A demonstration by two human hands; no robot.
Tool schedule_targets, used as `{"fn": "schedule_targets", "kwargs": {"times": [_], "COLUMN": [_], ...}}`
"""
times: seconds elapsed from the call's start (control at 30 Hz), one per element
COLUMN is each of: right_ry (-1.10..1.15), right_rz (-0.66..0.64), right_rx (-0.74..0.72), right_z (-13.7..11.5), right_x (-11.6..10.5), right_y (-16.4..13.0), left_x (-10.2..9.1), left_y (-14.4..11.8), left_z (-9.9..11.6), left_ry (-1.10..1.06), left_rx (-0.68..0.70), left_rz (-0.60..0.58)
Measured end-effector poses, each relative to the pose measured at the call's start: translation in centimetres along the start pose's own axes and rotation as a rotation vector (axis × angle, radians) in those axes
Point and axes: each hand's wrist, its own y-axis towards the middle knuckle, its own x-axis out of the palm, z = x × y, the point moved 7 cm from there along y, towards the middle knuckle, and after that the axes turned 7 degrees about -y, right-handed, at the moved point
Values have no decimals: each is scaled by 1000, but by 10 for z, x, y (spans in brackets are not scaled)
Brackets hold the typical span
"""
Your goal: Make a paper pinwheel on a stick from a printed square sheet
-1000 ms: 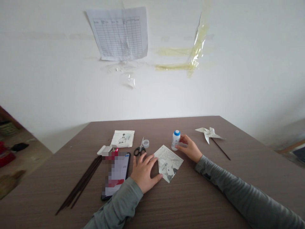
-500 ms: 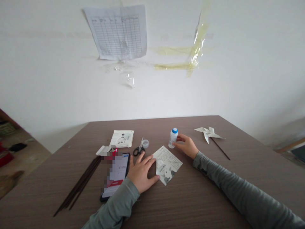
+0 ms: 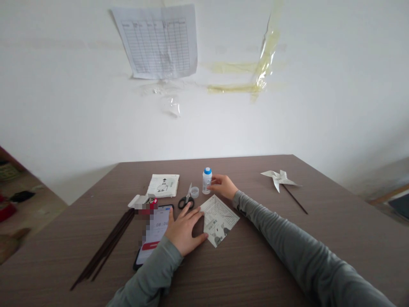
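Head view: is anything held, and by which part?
The right hand holds the white bottle by its body, below the blue cap; the left hand, nothing.

– How do my hands sit?
– Your left hand (image 3: 182,232) lies palm down just below and left of centre, fingers spread, thumb held apart.
– And the right?
– Your right hand (image 3: 226,186) is right of centre, digits curved leftward in a grip. Your right forearm (image 3: 287,238) slants from the lower right, your left forearm (image 3: 156,264) from the bottom edge.

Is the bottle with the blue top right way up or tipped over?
Upright: the bottle has its blue cap at the top, base below.
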Motion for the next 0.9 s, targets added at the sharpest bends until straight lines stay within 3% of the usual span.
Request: {"fn": "schedule_targets", "kwargs": {"times": [0.2,0.6,0.9], "right_ry": [-42,-101,-182], "right_rz": [-11,-10,11], "right_rx": [-12,-20,-54], "right_z": [7,15,12], "right_x": [11,7,-17], "right_y": [5,2,-44], "left_x": [-1,-1,6], "left_y": [0,-2,0], "left_z": [-2,-2,0], "left_ry": [-6,23,59], "left_rx": [-5,-37,-47], "left_rz": [8,-21,6]}}
